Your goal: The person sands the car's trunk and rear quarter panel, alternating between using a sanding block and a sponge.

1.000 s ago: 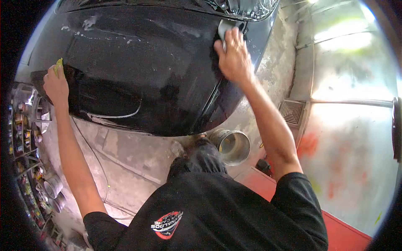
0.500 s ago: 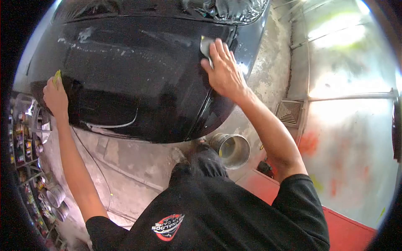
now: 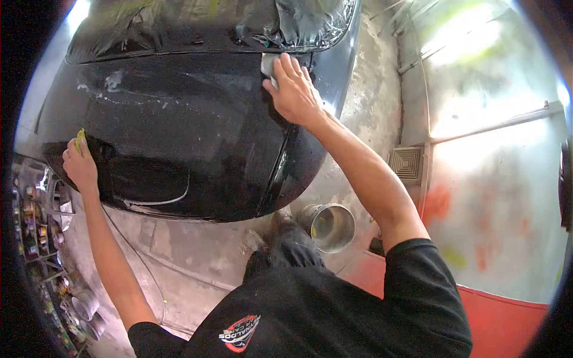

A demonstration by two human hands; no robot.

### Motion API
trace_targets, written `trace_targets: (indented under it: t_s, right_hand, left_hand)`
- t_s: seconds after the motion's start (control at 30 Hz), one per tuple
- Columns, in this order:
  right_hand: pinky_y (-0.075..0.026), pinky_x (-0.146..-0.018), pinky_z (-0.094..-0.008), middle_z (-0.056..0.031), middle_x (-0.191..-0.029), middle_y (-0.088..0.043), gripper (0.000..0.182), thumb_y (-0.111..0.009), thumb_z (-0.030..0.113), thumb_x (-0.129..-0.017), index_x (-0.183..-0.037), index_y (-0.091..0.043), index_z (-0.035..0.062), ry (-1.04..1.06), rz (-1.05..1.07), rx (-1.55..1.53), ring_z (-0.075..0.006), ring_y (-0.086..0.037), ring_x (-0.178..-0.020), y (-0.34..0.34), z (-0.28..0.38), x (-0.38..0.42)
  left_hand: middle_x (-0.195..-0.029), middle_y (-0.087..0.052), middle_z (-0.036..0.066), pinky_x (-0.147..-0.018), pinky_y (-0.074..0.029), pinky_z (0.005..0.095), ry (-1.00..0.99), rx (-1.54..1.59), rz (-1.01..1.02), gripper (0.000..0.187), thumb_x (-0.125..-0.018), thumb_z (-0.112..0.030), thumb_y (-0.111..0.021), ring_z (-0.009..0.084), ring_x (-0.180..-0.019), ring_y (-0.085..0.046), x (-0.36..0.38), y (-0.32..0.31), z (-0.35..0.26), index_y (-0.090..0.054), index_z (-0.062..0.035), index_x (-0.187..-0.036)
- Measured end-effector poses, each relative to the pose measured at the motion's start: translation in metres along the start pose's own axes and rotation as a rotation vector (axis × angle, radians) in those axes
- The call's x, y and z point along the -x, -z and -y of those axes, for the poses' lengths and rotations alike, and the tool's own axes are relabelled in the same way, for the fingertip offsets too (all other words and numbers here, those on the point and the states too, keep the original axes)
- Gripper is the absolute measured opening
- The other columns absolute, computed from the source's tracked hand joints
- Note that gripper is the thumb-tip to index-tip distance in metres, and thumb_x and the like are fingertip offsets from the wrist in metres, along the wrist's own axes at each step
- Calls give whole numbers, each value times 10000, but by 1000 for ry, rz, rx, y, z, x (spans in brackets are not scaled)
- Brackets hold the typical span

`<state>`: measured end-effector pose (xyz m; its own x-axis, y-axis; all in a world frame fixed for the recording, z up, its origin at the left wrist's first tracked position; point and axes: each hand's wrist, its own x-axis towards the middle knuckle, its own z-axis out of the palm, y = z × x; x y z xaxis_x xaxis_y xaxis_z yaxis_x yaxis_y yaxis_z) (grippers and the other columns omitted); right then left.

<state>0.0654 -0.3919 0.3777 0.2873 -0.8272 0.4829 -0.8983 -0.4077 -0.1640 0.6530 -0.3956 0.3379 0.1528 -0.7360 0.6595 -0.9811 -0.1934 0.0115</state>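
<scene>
The right grip [image 3: 293, 89] lies flat over a grey pad [image 3: 268, 64], its fingers almost together on top and the thumb set off toward the near edge; the pad sticks out at the fingertips' left side, against the glossy black car panel [image 3: 179, 131]. The pad looks thin and light, probably bendy enough to follow the panel's curve, so a broad hold across its back, thumb along the edge, should suit it better than a tip pinch. Well to the left of that grip and nearer the body, the left grip [image 3: 80, 166] pinches a yellow-green piece [image 3: 80, 138] between thumb and fingers, its end poking out past them; it seems soft and light, easy to squeeze, though its full shape is hidden. The panel beneath both grips looks hard and perhaps slick, with whitish smears [image 3: 113, 81] left of the right grip. Wrinkled dark plastic sheeting [image 3: 313, 24], likely flimsy, lies just beyond the right fingertips.
</scene>
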Motion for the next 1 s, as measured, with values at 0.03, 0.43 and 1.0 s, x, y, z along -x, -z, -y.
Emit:
trace_targets:
  t_s: [0.03,0.43,1.0]
  right_hand:
    - [-416,-1052,-508,-277,-1347,-485,536,-616,311,-968,-1293,-498,-99,-15,2,-14,-428,-478,-1250,-3,0,-3]
    - [-394,-1087,-524,-299,-1435,-448,591,-592,346,-981,-1347,-474,-102,18,-29,3,-441,-466,-1298,-11,9,2]
    - [-354,-1135,-585,-350,-1472,-407,732,-630,351,-958,-1425,-386,-157,11,86,-23,-487,-423,-1360,5,65,74]
  left_hand:
    - [-1135,-658,197,-870,-493,520,-18,-4,-17,340,-1048,-369,-535,418,-1019,-637,1,-1,-2,-619,-92,-1227]
    - [-1126,-646,185,-852,-497,516,-5,-19,-40,339,-1051,-373,-530,407,-982,-642,2,8,-14,-604,-100,-1239]
    - [-1091,-642,173,-857,-486,510,13,11,-39,296,-1044,-335,-540,393,-994,-630,2,22,-26,-604,-100,-1212]
